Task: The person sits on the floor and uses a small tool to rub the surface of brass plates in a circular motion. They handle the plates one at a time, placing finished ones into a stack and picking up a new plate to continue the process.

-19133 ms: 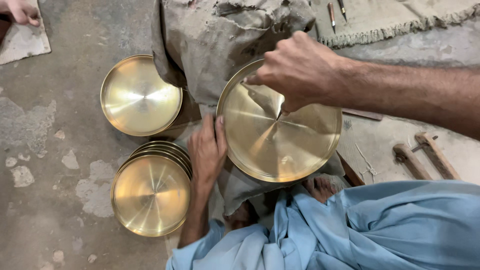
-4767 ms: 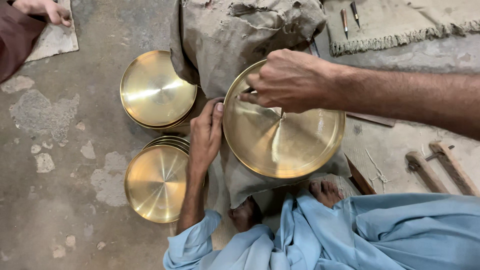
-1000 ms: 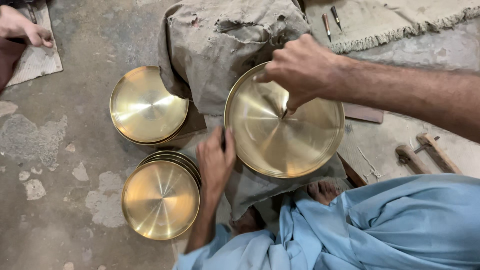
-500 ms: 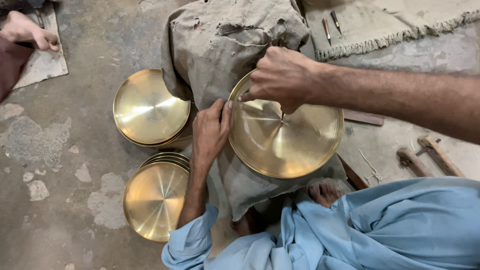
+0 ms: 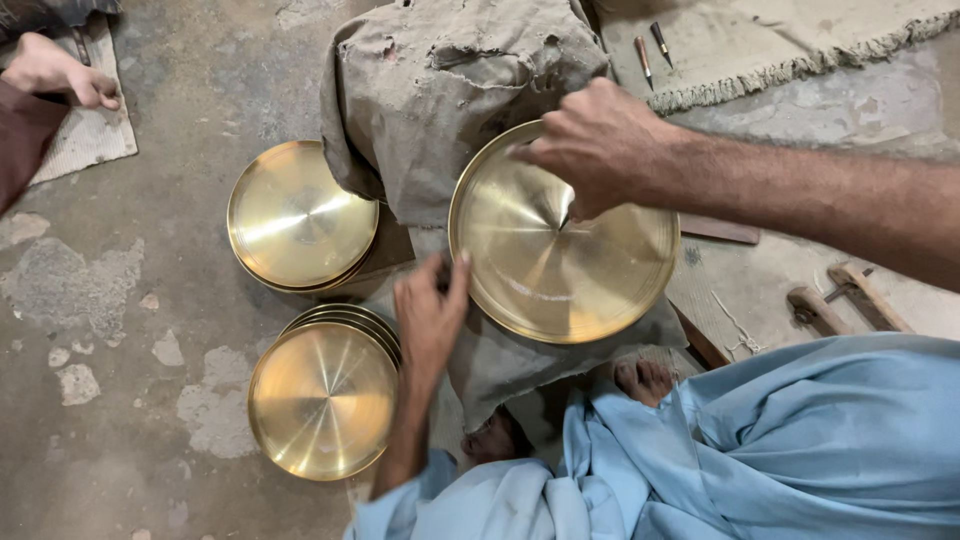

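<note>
The right hand reaches in from the right side and rests over the upper part of a large brass plate, its fingers curled closed around a small pointed tool whose tip touches the plate's inner face near the centre. The plate lies tilted on a worn grey-brown burlap cloth bunched over a support, just in front of the person's knees. The left hand sits at the plate's lower left rim, fingers loosely together and the thumb up against the edge, steadying it without gripping anything. Left of that hand, a stack of brass plates lies on the concrete floor, and a second pile of brass plates sits further up, partly under the cloth's edge. Light blue clothing fills the lower right, with bare toes showing beneath the cloth. Two wooden-handled tools lie at right. At top left, another person's hand rests on a mat.
</note>
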